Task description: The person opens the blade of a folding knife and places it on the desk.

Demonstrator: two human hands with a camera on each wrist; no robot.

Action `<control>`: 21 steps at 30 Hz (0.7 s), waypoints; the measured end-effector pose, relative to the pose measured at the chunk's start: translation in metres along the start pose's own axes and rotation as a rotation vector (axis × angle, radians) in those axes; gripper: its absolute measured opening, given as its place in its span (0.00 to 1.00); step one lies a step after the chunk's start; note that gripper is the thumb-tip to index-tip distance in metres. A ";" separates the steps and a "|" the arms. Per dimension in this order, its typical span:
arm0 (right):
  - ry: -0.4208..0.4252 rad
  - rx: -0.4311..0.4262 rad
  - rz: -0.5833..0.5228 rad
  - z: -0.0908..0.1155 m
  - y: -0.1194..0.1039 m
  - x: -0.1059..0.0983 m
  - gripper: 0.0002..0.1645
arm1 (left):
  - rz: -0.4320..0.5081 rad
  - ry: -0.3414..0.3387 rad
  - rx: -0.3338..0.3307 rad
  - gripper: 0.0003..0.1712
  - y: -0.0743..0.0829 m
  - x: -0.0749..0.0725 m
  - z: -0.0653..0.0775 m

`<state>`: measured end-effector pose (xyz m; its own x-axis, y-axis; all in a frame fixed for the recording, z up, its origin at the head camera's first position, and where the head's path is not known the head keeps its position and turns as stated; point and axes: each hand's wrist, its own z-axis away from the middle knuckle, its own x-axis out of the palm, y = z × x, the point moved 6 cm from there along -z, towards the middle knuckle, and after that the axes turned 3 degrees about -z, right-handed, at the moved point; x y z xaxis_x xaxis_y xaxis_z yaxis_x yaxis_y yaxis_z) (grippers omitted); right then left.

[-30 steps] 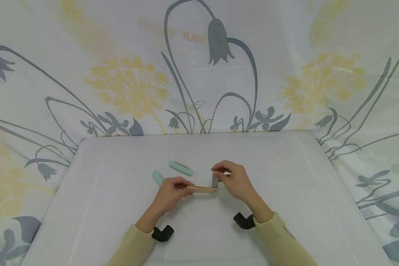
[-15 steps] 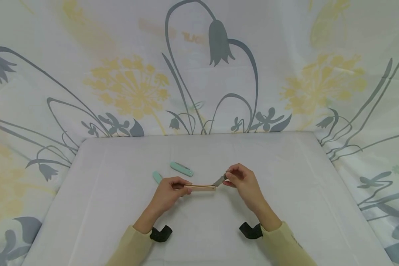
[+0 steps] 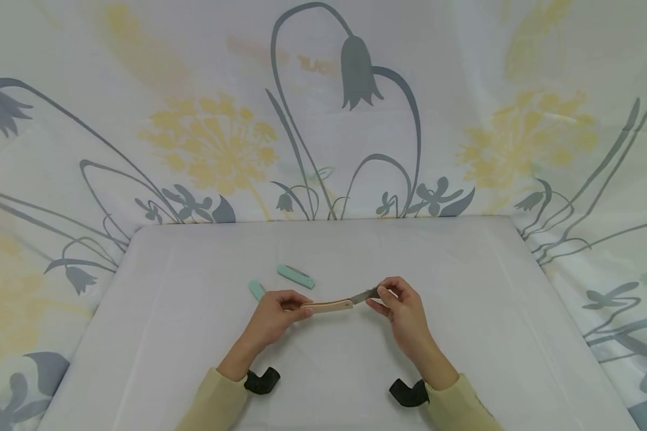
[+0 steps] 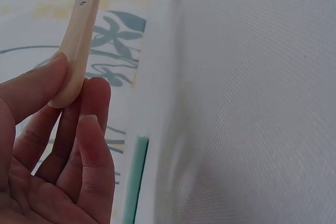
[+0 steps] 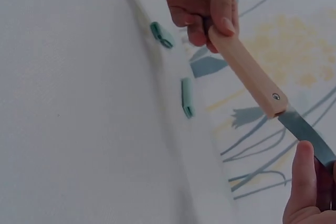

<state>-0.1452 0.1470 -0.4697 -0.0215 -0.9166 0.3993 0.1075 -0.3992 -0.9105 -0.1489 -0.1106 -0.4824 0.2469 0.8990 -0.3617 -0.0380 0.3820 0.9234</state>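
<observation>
A folding knife with a pale wooden handle (image 3: 331, 306) is held up between both hands, its grey blade (image 5: 307, 133) swung out almost in line with the handle. The left hand (image 3: 275, 314) pinches the handle's rear end between thumb and fingers, as the left wrist view also shows. At the other end, the right hand (image 3: 407, 311) pinches the blade toward its tip, and the fingers hide that tip. A metal pivot (image 5: 276, 96) shows at the handle's front end.
Two mint-green folded knives lie on the white table behind the left hand: one mint-green knife (image 3: 295, 276) whole in view, the other mint-green knife (image 3: 256, 290) partly covered by that hand. A flower-printed cloth (image 3: 323, 120) rises at the table's back and sides.
The right hand has moved right and slightly down, swinging the blade from upright to nearly straight with the handle. The left hand keeps its grip in about the same place.
</observation>
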 end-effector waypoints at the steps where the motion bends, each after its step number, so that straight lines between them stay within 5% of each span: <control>1: 0.008 -0.001 -0.022 0.001 0.001 0.000 0.02 | -0.002 -0.002 0.001 0.09 0.000 0.000 0.000; 9: 0.050 0.001 -0.143 0.002 0.004 -0.001 0.07 | 0.003 -0.022 0.029 0.10 0.004 0.003 0.002; 21: 0.115 0.058 -0.051 0.001 0.010 -0.012 0.03 | 0.001 0.025 0.035 0.11 0.001 0.001 0.002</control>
<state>-0.1427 0.1546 -0.4833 -0.1424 -0.8928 0.4273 0.1607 -0.4468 -0.8801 -0.1465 -0.1096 -0.4817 0.2226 0.9045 -0.3638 -0.0044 0.3741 0.9274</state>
